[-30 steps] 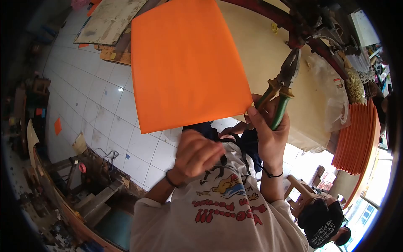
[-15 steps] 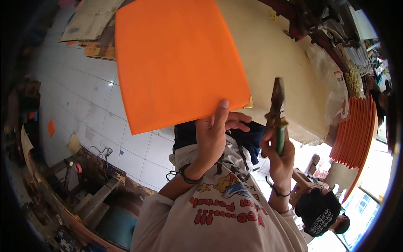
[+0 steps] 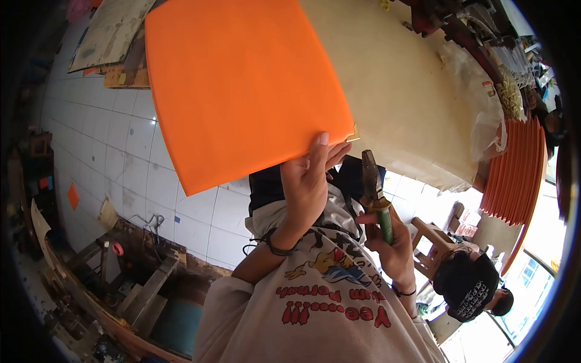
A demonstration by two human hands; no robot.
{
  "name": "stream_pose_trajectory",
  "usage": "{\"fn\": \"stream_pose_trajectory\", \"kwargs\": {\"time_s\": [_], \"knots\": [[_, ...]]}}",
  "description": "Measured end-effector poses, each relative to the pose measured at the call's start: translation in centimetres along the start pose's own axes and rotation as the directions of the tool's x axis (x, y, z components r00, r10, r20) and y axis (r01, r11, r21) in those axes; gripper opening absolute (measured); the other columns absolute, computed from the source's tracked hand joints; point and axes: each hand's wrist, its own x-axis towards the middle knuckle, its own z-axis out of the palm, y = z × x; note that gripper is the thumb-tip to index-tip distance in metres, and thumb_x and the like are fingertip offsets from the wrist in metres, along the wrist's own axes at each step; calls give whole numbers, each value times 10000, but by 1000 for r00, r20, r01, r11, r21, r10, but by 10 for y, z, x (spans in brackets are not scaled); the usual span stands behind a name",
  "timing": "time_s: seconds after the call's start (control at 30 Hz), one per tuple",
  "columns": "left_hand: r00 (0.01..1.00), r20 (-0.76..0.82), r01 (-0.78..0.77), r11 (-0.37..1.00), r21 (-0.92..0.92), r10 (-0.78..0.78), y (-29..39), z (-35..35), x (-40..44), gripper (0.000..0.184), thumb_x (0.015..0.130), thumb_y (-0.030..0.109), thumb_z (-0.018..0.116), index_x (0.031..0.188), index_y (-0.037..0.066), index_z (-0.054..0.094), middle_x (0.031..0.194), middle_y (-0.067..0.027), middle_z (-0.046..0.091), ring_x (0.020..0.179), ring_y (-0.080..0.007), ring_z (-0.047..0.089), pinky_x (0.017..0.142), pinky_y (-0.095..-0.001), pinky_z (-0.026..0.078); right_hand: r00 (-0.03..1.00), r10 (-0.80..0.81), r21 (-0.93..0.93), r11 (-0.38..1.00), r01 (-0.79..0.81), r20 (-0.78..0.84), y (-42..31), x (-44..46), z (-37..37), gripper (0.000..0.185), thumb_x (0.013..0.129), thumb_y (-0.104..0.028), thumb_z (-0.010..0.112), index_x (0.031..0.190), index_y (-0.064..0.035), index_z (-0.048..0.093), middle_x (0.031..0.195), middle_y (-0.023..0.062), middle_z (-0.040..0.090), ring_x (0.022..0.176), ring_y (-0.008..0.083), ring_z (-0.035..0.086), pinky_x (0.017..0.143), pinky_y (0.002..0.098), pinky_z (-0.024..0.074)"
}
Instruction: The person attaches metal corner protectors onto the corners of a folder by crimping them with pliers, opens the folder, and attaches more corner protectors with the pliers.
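My left hand grips the lower edge of a large orange folder, thumb on top and fingers beneath. A small gold metal corner piece sits on the folder's lower right corner, just beyond my left fingertips. In my right hand is a pair of pliers with green handles, jaws pointing up. The jaws are a little below the gold corner and apart from it.
A tan-covered table lies beyond the folder, with clear plastic on it. Stacked orange folders stand at the right. A seated person is at the lower right. Wooden boards lie upper left.
My left hand has come up and taken hold of the folder's lower edge. My right hand has let go of the corner and moved down with the pliers. The folder has shifted left.
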Motion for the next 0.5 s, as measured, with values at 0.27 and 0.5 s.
{"fn": "stream_pose_trajectory", "kwargs": {"time_s": [0.27, 0.5], "knots": [[1000, 3, 14, 1000, -9, -14, -1, -1, 1, 360, 1035, 206, 465, 1162, -124, 528, 1111, -201, 636, 1048, -318, 664, 952, -435, 559, 998, 27, 209, 977, -37, 48, -4, 2, 7, 522, 699, 117, 409, 1205, 81, 531, 1235, 169, 571, 1215, 242, 544, 1069, 399, 415], [999, -32, 38, 998, 46, -37, 1, -1, 0, 355, 1031, 204, 476, 1149, -125, 538, 1085, -210, 644, 996, -291, 683, 882, -391, 589, 992, 13, 171, 985, -35, 127, -1, 7, 16, 449, 739, 126, 397, 1131, 4, 580, 1165, 99, 603, 1135, 203, 578, 970, 325, 427]]}}
